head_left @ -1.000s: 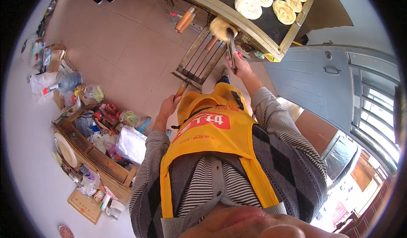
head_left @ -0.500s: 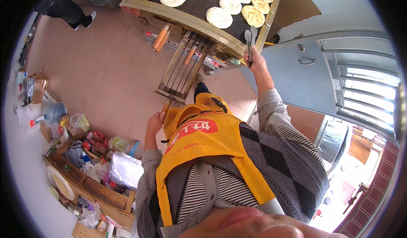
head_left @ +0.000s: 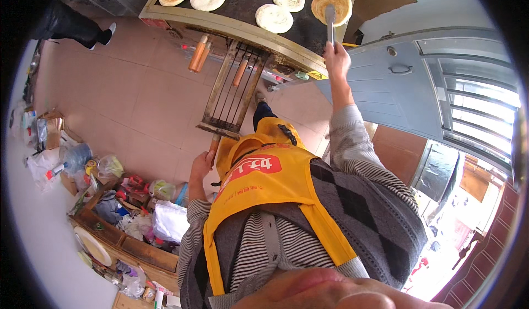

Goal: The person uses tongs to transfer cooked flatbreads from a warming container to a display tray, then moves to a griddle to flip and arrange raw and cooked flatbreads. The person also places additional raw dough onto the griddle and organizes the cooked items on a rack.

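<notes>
From where I stand, the right hand (head_left: 337,60) is closed round the tongs (head_left: 330,22), gripping well back from their tips, which seems sensible for keeping fingers off the heat. One arm of the tongs lies over a browned bread (head_left: 344,7) at the near right corner of the griddle (head_left: 242,9); the other arm is hidden, presumably beneath, and I can't tell whether the bread is fully clear of the plate. Paler breads (head_left: 274,18) sit to its left, spaced perhaps to cook evenly. Low down, the left hand (head_left: 201,164) is curled shut round the wooden handle (head_left: 215,142) of the rack (head_left: 218,86), which juts out below the griddle's front, apparently steadied there.
</notes>
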Demonstrator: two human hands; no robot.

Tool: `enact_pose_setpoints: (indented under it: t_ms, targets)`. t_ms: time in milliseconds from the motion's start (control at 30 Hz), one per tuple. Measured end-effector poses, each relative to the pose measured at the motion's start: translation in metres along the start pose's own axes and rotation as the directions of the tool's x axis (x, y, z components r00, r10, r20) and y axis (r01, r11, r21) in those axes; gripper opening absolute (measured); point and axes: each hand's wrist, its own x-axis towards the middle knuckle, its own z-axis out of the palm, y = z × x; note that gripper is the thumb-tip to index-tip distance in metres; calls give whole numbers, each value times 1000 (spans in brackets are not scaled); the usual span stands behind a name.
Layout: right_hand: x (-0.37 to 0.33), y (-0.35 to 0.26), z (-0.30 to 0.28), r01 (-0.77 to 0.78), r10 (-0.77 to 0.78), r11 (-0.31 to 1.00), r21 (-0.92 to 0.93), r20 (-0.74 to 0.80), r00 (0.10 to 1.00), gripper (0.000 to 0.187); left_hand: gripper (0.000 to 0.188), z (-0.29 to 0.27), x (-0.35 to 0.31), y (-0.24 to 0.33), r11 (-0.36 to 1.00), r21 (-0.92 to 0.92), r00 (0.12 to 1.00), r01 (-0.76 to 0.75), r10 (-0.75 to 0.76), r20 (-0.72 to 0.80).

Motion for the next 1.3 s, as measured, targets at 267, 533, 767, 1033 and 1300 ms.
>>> enact_pose_setpoints:
  t_ms: [267,533,767,1033,1300]
  targets:
    - [-102,-62,-102,748,-767,520,-412,161,621,47,49,-4,-11,16,993,74,995,-95,97,-36]
    - [-191,-22,9,-373,150,923,93,807,571,24,47,-10,-16,27,983,155,994,-99,105,-32]
    - [-146,-1,87,-658,204,748,90,911,357,34,46,-8,-12,16,984,146,993,-105,112,-36]
    - [-140,-19,30,-473,104,877,83,929,356,40,42,2,-14,15,992,117,995,-54,64,-80]
    - [110,34,31,-794,447,232,561,664,600,40,39,4,-9,13,994,93,997,60,-55,-57]
